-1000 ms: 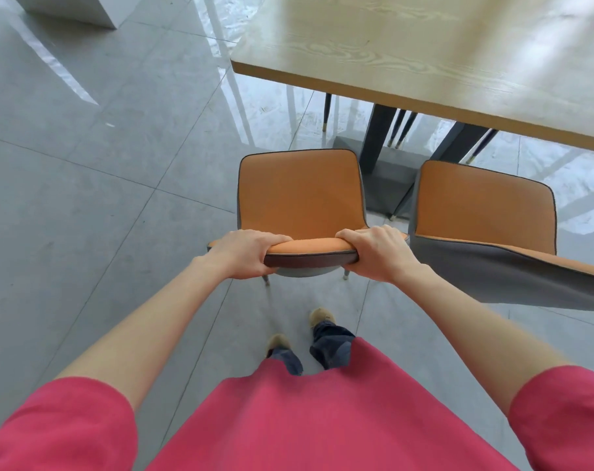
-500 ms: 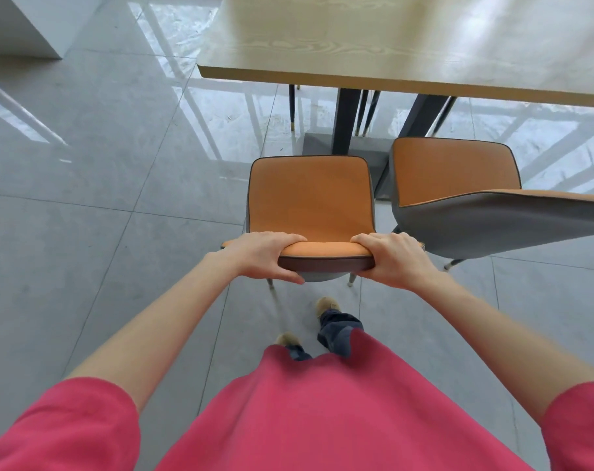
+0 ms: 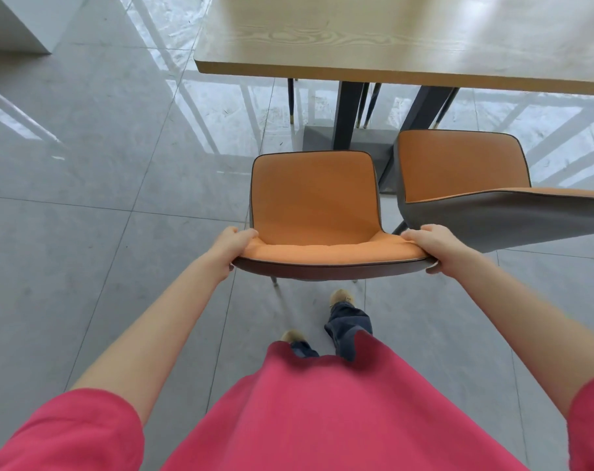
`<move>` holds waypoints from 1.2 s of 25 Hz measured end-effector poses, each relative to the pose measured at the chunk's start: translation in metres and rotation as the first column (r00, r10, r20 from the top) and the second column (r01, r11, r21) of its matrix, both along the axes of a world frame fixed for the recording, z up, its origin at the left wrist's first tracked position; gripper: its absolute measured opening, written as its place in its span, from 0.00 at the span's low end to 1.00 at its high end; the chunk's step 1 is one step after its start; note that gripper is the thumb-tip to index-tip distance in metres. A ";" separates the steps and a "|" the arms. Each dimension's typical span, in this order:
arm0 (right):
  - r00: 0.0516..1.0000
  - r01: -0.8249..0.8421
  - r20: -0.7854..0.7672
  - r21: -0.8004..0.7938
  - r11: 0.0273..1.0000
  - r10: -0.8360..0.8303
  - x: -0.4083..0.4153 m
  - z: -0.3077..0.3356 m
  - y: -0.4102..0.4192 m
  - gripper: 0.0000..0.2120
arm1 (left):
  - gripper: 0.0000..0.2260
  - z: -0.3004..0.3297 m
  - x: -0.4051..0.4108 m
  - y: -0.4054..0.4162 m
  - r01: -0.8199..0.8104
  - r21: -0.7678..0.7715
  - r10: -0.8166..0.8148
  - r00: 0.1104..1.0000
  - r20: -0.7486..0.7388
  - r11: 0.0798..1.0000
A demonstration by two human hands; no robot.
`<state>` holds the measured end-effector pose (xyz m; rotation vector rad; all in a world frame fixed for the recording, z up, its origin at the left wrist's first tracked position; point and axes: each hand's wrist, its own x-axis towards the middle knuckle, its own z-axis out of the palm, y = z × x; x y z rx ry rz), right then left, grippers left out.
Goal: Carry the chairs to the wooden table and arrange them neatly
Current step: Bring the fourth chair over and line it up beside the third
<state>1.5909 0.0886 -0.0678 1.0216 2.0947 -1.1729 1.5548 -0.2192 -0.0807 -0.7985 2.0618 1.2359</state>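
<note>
I have the orange chair by the two ends of its backrest's top edge: my left hand is curled over the left corner and my right hand over the right one, fingers wrapped closed on the padded rim. The seat points straight away from me, toward the wooden counter, whose near edge runs across my view ahead, well apart from the seat's front. So the chair's front-to-back line is already square to that edge, and I judge the coming move to be a straight push forward, both hands sharing it evenly since neither is nearer. The second orange chair stands just beside mine on the right, its backrest swung out toward my right hand and nearly touching it. That side is tight; I would keep mine parallel and mind the dark counter leg ahead.
</note>
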 end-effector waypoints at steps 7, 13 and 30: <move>0.921 0.333 0.292 -0.256 0.907 -0.256 -0.014 -0.009 0.013 0.15 | 0.11 -0.007 0.000 -0.010 -0.486 0.332 0.382 0.862 0.332 0.808; 0.892 0.401 0.334 -0.278 0.873 -0.304 -0.016 -0.009 0.013 0.08 | 0.17 -0.011 -0.004 -0.009 -0.533 0.311 0.419 0.832 0.364 0.787; 0.848 0.526 0.236 -0.270 0.806 -0.475 -0.020 0.001 0.051 0.03 | 0.03 -0.005 -0.033 0.040 -0.598 0.391 0.469 0.797 0.381 0.700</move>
